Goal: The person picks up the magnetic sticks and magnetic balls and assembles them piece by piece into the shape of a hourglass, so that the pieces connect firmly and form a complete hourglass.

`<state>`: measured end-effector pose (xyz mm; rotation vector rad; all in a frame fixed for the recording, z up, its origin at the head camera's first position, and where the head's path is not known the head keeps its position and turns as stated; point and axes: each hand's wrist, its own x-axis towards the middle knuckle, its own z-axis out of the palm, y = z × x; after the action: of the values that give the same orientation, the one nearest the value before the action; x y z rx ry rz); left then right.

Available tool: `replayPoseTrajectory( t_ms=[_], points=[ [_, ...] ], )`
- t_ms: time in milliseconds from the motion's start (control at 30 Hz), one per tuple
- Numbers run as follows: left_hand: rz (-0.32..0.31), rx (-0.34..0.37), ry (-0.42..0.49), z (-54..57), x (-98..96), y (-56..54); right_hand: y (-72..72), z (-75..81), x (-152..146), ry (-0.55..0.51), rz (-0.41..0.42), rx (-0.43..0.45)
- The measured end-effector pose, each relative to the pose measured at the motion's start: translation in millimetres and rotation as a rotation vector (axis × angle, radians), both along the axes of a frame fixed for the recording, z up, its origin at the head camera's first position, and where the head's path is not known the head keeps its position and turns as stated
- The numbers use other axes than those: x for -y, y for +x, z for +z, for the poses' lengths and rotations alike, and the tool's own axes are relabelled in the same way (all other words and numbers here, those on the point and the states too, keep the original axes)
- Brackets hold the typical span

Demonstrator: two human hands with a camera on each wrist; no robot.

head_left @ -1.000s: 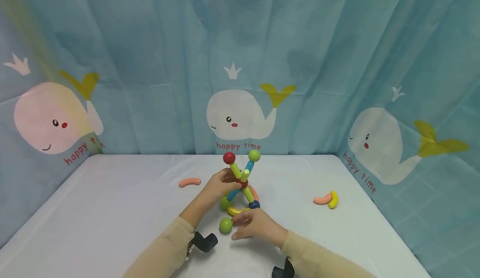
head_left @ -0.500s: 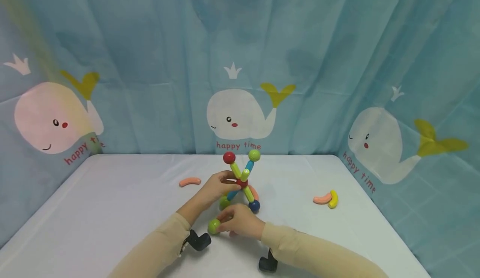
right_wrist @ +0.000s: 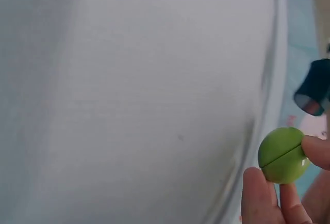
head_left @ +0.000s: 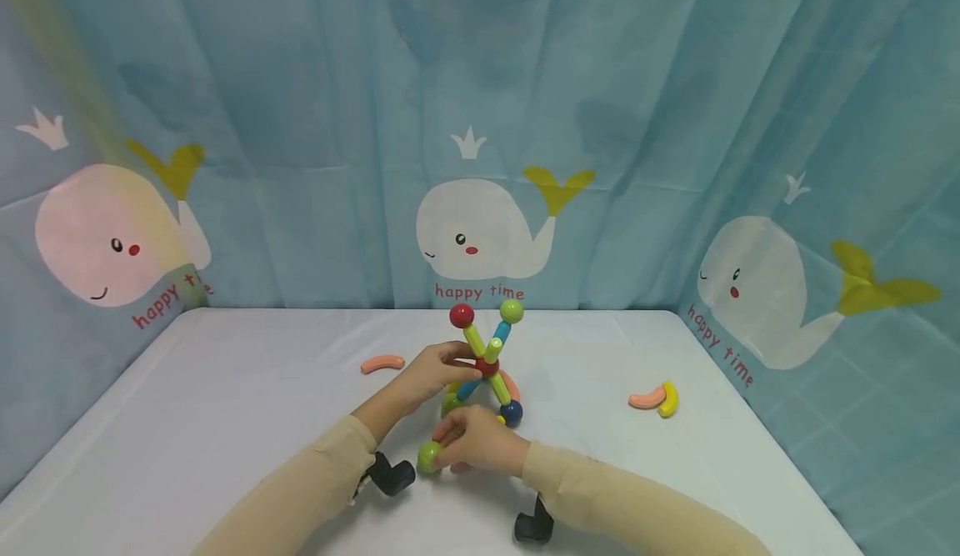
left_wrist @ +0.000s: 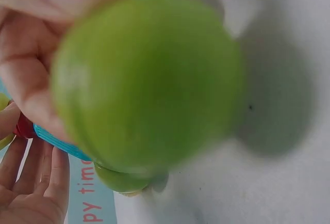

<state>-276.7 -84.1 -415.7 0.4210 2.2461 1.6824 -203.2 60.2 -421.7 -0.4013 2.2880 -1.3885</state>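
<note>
A toy structure of balls and short rods stands on the white table. My left hand [head_left: 429,378] pinches its central red ball [head_left: 487,366]. From that ball, rods lead up to a red ball [head_left: 462,315] and a green ball [head_left: 512,311], and down to a dark blue ball [head_left: 511,412] and a second green ball [left_wrist: 121,179]. Nearer to me, my right hand [head_left: 483,442] pinches a loose green ball [right_wrist: 283,155] between thumb and fingers. That ball fills much of the left wrist view. Part of the structure's base is hidden behind the right hand.
A curved pink piece [head_left: 382,363] lies left of the structure. To the right, another pink piece [head_left: 647,398] touches a curved yellow piece [head_left: 668,399]. A blue curtain [head_left: 337,139] with printed whales hangs behind the table [head_left: 247,398].
My right hand has come left, closed its thumb and fingers on the loose green ball and shifted it slightly left. The left hand keeps its hold on the structure.
</note>
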Motion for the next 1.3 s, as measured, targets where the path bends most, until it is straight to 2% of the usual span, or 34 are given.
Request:
replayPoseTrajectory(
  t_ms=[133, 300, 500, 667, 833, 933, 1133, 1300],
  points=[
    [-0.004, 0.004, 0.017, 0.5, -0.5, 1.4, -0.3, 5.9, -15.1, -0.022, -0.005, -0.033],
    [-0.005, 0.012, 0.010, -0.1, -0.7, 2.4, 2.0, 26.9, -37.3, -0.036, -0.042, -0.142],
    [-0.006, 0.025, -0.021, -0.9, -1.6, 1.4, 5.4, 64.7, -60.1, -0.061, -0.163, -0.307],
    [0.012, 0.023, -0.029, -0.2, -1.6, 1.9, -0.6, 89.0, -70.6, -0.099, -0.272, -0.454],
    [0.013, 0.012, -0.042, -0.4, -0.5, 1.9, -10.2, 95.9, -68.7, -0.156, -0.273, -0.523],
    [0.015, 0.007, -0.043, -1.3, -0.4, 1.8, -13.6, 95.1, -65.1, -0.139, -0.263, -0.580],
    [0.024, 0.011, -0.038, -2.7, -1.3, 0.5, -17.3, 91.6, -60.0, -0.033, -0.253, -0.688],
    [0.026, -0.003, -0.038, -2.8, -1.6, 2.1, -17.1, 91.6, -60.1, -0.015, -0.243, -0.690]
  ],
)
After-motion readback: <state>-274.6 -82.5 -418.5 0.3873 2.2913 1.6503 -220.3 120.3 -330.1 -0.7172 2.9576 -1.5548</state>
